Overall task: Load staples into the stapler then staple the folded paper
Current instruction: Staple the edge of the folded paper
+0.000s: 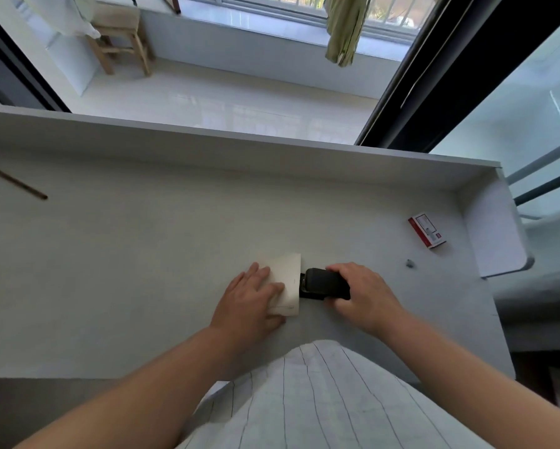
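A folded off-white paper (288,280) lies flat on the white desk (142,254) near its front edge. My left hand (249,299) rests palm down on the paper's left half, fingers spread. A black stapler (320,283) lies just right of the paper, its mouth touching the paper's right edge. My right hand (366,293) grips the stapler's rear from above. A small staple mark shows near the paper's right edge.
A red and white staple box (427,230) lies at the desk's right side, with a small grey bit (410,263) in front of it. A brown stick (16,183) lies at the far left. A raised rim runs along the desk's back and right.
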